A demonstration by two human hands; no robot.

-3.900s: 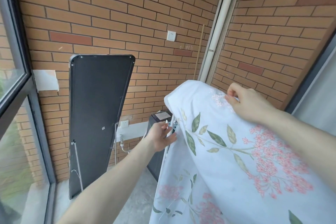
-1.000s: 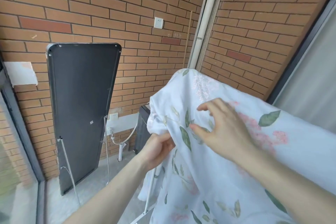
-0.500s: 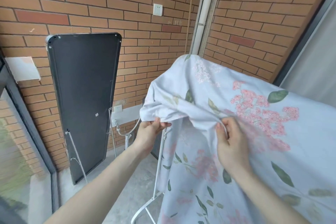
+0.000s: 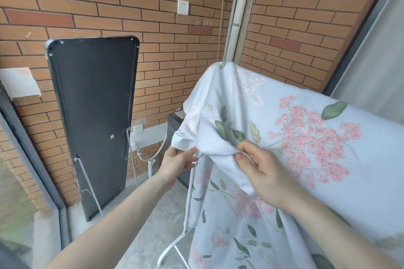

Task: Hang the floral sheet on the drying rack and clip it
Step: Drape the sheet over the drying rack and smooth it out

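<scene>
The floral sheet (image 4: 306, 137), pale blue with pink blossoms and green leaves, lies draped over the white drying rack (image 4: 189, 199). Only one upright and a foot of the rack show below the sheet's left edge. My left hand (image 4: 178, 160) pinches the sheet's folded left corner just above the upright. My right hand (image 4: 260, 170) grips a bunched fold of the sheet a little to the right, fingers curled into the cloth. No clip is visible.
A tall black panel (image 4: 94, 120) leans against the brick wall at the left. A dark bin (image 4: 175, 124) stands behind the rack, with a hose and wall socket (image 4: 138, 129) beside it. A glass window frame (image 4: 24, 148) borders the left, a white pipe (image 4: 238, 13) the corner.
Over the last seconds my right hand came down from the top of the sheet and took hold of a fold near the left corner. My left hand now pinches that corner.
</scene>
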